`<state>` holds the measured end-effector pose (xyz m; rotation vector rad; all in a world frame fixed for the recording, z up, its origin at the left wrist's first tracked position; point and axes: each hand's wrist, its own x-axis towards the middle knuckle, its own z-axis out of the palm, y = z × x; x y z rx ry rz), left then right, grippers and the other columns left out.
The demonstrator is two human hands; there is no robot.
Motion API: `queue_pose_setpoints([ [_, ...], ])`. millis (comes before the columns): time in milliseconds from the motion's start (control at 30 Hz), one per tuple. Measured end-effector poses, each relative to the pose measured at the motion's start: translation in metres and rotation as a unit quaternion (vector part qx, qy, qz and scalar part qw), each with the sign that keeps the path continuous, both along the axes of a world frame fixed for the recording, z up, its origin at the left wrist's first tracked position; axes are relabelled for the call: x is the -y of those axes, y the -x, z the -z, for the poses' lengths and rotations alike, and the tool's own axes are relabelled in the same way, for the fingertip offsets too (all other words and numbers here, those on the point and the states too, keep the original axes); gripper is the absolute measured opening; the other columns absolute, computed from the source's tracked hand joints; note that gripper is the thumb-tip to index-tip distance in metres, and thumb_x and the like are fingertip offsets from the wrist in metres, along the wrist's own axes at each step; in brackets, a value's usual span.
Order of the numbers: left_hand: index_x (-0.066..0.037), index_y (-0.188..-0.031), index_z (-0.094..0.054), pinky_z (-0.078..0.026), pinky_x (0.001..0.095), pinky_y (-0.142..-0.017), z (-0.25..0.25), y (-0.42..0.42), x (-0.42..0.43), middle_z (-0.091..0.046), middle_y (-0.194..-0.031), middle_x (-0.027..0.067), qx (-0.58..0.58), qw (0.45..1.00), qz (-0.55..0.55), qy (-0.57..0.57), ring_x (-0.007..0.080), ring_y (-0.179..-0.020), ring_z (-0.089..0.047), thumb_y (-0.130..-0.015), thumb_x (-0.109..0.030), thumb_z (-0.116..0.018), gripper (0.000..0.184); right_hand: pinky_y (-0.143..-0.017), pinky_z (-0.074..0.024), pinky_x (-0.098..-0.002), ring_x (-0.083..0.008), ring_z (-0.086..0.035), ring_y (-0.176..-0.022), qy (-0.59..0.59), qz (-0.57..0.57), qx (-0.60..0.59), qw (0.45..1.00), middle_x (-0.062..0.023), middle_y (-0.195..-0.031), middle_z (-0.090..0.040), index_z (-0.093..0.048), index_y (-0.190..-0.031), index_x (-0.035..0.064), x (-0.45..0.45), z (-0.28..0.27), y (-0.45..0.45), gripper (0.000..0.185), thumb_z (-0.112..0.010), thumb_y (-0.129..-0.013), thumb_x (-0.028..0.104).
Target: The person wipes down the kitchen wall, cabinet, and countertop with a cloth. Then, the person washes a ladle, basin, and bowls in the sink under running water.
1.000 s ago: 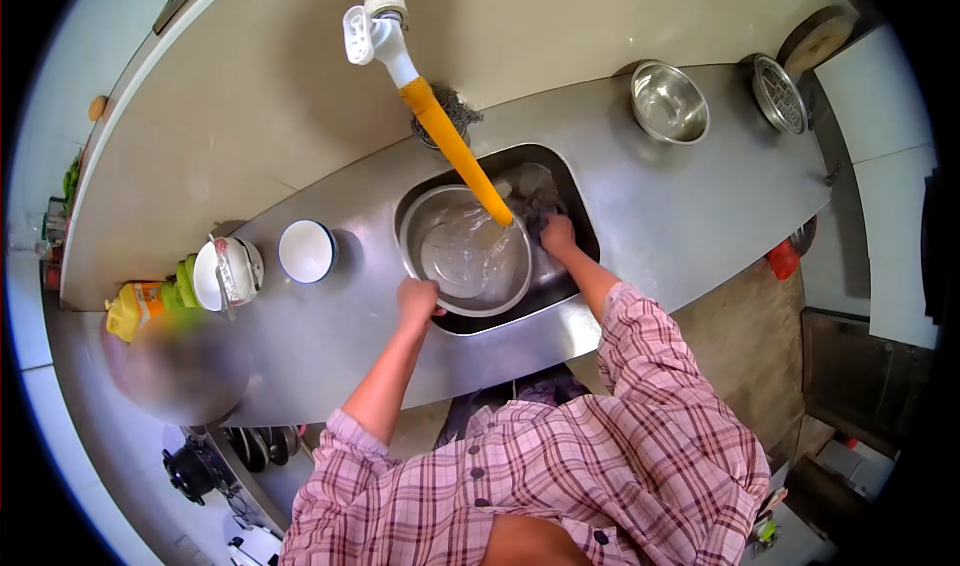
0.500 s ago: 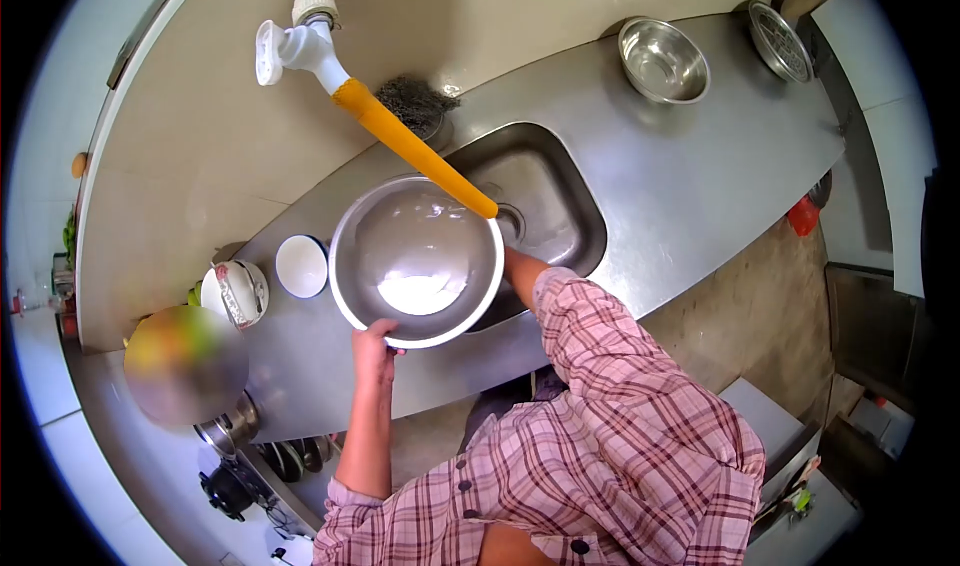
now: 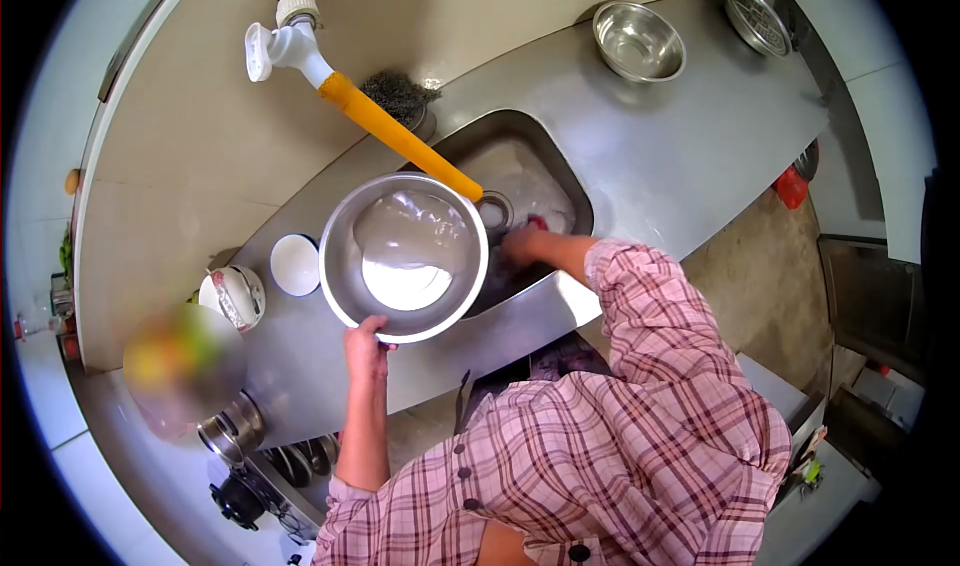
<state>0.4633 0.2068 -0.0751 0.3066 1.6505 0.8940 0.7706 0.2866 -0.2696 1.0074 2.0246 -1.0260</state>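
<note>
Left hand (image 3: 367, 348) on metal basin (image 3: 340, 241) rim, right hand (image 3: 519, 247) down in sink (image 3: 572, 184)

Left hand closed on near rim of basin, thumb on top, fingers mostly hidden under the edge. Basin is mouth up, over left part of sink and adjoining counter (image 3: 700, 136); can't tell if it rests there or is held just above. Bright reflections inside, can't tell if there's water.

Right hand in sink, right of basin, near drain (image 3: 494, 211). Blurred and dark, fingers not readable; can't tell if holding anything. Small red patch at the hand, unclear what.

White tap (image 3: 290, 50) on wall, orange hose (image 3: 385, 128) slants down from it, its end by basin's right rim in this view. Dark wiry scrubber (image 3: 395, 94) in a container behind sink. White bowl (image 3: 296, 266) just left of basin; another white bowl (image 3: 250, 311) farther left, with something in it. Shiny metal bowl (image 3: 640, 44) at back of counter, right of sink; shallow metal dish (image 3: 757, 21) beyond it, leaning by the wall.
</note>
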Motion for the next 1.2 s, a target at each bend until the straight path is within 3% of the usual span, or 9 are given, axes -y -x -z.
queue_pose_setpoints([
  [100,0.009,-0.095,-0.057,-0.042,0.0298,-0.036,-0.004,-0.002,-0.003,-0.06,-0.072,0.0116,0.002,1.0,0.018,-0.001,0.0203,-0.051,-0.057,-0.079,0.0,-0.058,0.018,-0.087,-0.0464,-0.0638,-0.0306,-0.061,-0.118,-0.064,-0.04,0.068,0.995,-0.0078,-0.126,-0.065,-0.071,-0.113,0.0138,-0.027,-0.007,-0.037,0.029,-0.059,-0.088,0.024],
  [167,0.008,-0.094,-0.057,-0.042,0.0297,-0.036,-0.004,0.0,-0.003,-0.06,-0.071,0.0112,-0.009,1.0,0.026,0.003,0.02,-0.05,-0.057,-0.079,0.0,-0.058,0.017,-0.087,-0.0482,-0.0581,-0.0299,-0.061,-0.115,-0.122,-0.026,0.136,0.983,-0.0068,-0.122,-0.066,-0.072,-0.111,0.0141,-0.049,0.016,-0.051,0.027,-0.059,-0.087,0.021],
  [267,0.008,-0.094,-0.057,-0.042,0.0294,-0.036,-0.005,-0.004,-0.005,-0.06,-0.071,0.0108,-0.016,0.999,0.034,0.0,0.0198,-0.049,-0.057,-0.079,0.0,-0.058,0.017,-0.085,-0.0499,-0.0476,-0.0299,-0.06,-0.109,-0.302,-0.038,0.055,0.951,-0.0089,-0.118,-0.062,-0.071,-0.107,0.0141,-0.064,0.035,-0.07,0.026,-0.06,-0.085,0.023],
  [367,0.008,-0.094,-0.057,-0.042,0.0293,-0.036,-0.007,-0.005,-0.007,-0.06,-0.071,0.0109,-0.033,0.999,0.03,0.0,0.0197,-0.049,-0.057,-0.079,0.0,-0.058,0.017,-0.084,-0.049,-0.0448,-0.0301,-0.057,-0.107,-0.324,-0.024,0.022,0.945,-0.0107,-0.118,-0.058,-0.068,-0.112,0.0128,-0.055,0.022,-0.071,0.03,-0.06,-0.085,0.022],
  [567,0.009,-0.096,-0.056,-0.041,0.0292,-0.036,-0.013,-0.002,-0.007,-0.06,-0.071,0.0117,-0.041,0.999,0.025,-0.007,0.0199,-0.048,-0.056,-0.079,0.001,-0.057,0.018,-0.087,-0.0488,-0.0424,-0.0312,-0.056,-0.109,-0.208,0.0,0.146,0.967,-0.0179,-0.12,-0.057,-0.06,-0.123,0.0124,-0.003,0.008,-0.047,0.04,-0.059,-0.085,0.023],
  [1000,0.008,-0.09,-0.055,-0.041,0.0298,-0.035,-0.019,0.018,0.0,-0.058,-0.067,0.0104,-0.041,0.999,-0.014,-0.025,0.0198,-0.046,-0.054,-0.078,0.002,-0.058,0.014,-0.087,-0.0525,-0.0437,-0.037,-0.066,-0.101,0.011,0.049,-0.093,0.994,-0.0213,-0.105,-0.069,-0.071,-0.105,0.0045,0.025,0.006,0.056,0.034,-0.057,-0.076,0.017],
  [1067,0.008,-0.09,-0.056,-0.04,0.0297,-0.035,-0.019,0.021,0.0,-0.058,-0.066,0.0105,-0.041,0.998,-0.025,-0.027,0.0199,-0.045,-0.054,-0.078,0.002,-0.058,0.013,-0.086,-0.0497,-0.0497,-0.0366,-0.066,-0.102,-0.063,0.101,-0.303,0.945,-0.0189,-0.115,-0.067,-0.067,-0.117,0.0093,0.059,0.187,0.108,0.038,-0.054,-0.083,0.021],
  [1100,0.008,-0.09,-0.056,-0.04,0.0297,-0.035,-0.021,0.02,0.0,-0.058,-0.066,0.0106,-0.044,0.998,-0.03,-0.021,0.0199,-0.045,-0.054,-0.078,0.002,-0.058,0.014,-0.086,-0.0491,-0.0501,-0.0364,-0.066,-0.102,-0.025,0.092,-0.257,0.962,-0.0182,-0.116,-0.066,-0.065,-0.119,0.0102,0.052,0.133,0.114,0.039,-0.054,-0.084,0.022],
  [1200,0.008,-0.092,-0.056,-0.04,0.0297,-0.035,-0.027,0.014,-0.001,-0.058,-0.068,0.0106,-0.048,0.998,-0.038,-0.01,0.0199,-0.047,-0.055,-0.079,0.002,-0.058,0.015,-0.086,-0.0471,-0.0513,-0.0358,-0.066,-0.102,-0.065,0.086,-0.243,0.964,-0.0162,-0.12,-0.065,-0.062,-0.124,0.0129,0.031,0.094,0.137,0.04,-0.052,-0.086,0.023],
])
